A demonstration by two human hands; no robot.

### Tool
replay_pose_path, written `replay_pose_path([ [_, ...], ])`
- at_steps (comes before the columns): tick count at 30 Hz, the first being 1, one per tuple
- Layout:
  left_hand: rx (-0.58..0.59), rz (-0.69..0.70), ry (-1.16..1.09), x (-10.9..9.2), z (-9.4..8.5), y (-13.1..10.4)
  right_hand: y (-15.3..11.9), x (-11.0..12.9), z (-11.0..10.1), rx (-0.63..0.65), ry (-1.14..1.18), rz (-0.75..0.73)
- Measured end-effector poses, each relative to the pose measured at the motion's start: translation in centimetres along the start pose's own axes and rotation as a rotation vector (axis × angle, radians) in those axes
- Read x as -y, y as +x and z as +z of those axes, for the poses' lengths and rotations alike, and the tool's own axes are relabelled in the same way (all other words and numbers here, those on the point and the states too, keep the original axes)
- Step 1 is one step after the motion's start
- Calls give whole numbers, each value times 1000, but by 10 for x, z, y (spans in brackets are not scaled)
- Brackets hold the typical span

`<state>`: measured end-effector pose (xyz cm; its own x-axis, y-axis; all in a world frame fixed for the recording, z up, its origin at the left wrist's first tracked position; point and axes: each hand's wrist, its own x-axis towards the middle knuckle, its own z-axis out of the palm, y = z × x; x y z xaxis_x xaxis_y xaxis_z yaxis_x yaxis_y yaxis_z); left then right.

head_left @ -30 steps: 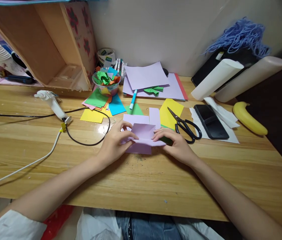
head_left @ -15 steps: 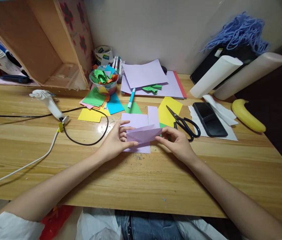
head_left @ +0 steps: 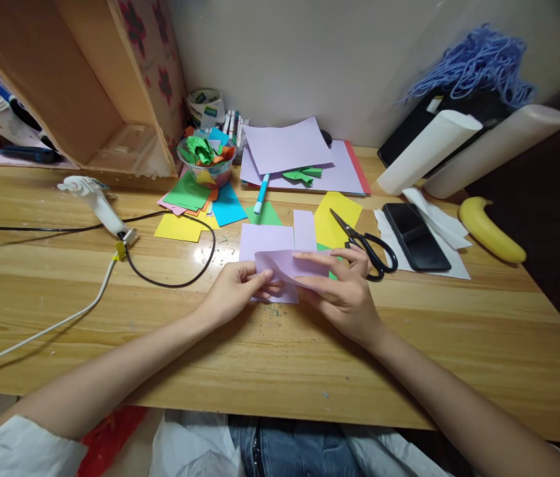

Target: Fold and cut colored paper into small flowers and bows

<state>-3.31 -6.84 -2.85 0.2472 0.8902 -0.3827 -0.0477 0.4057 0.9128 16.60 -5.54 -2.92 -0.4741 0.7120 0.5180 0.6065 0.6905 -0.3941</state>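
A folded sheet of light purple paper (head_left: 280, 262) is held up between my two hands, above the middle of the table. My left hand (head_left: 240, 288) pinches its left end, thumb in front and fingers behind. At the right end, my right hand (head_left: 342, 288) has the paper between its fingers, with the index finger lying along the face; some fingertips are hidden. Under the hands lies a flat purple sheet (head_left: 267, 236), partly covered. A narrow purple strip (head_left: 304, 230) rests just behind. Black-handled scissors (head_left: 368, 248) lie right beside my right hand, their tip over a yellow sheet (head_left: 336, 209).
Coloured paper squares (head_left: 187, 193) and a tub of scraps (head_left: 207, 159) stand back left. A blue marker (head_left: 261, 194) touches a stack of purple sheets (head_left: 289, 147). Right are a phone (head_left: 416, 237) and a banana (head_left: 491, 230). A black cable (head_left: 180, 286) loops at left.
My right hand has shifted from pinching the paper's right edge to lying over its face. My left thumb has moved up, and the folded paper has opened slightly.
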Motion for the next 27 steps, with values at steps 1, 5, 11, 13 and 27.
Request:
replay_pose_path([
  [1, 5, 11, -11, 1, 0, 0, 0, 1, 1, -10, -50, -53],
  [5, 34, 42, -21, 4, -1, 0, -1, 5, 5, -76, -181, -218],
  [11, 33, 57, 61, 6, 0, -1, -1, 9, 9, -17, -271, -405],
  [13, 5, 54, 97, 6, 0, -3, -1, 9, 10, 10, -260, -422],
  [27, 42, 20, -11, -1, 1, 1, -1, 0, 16, -23, 526, 426],
])
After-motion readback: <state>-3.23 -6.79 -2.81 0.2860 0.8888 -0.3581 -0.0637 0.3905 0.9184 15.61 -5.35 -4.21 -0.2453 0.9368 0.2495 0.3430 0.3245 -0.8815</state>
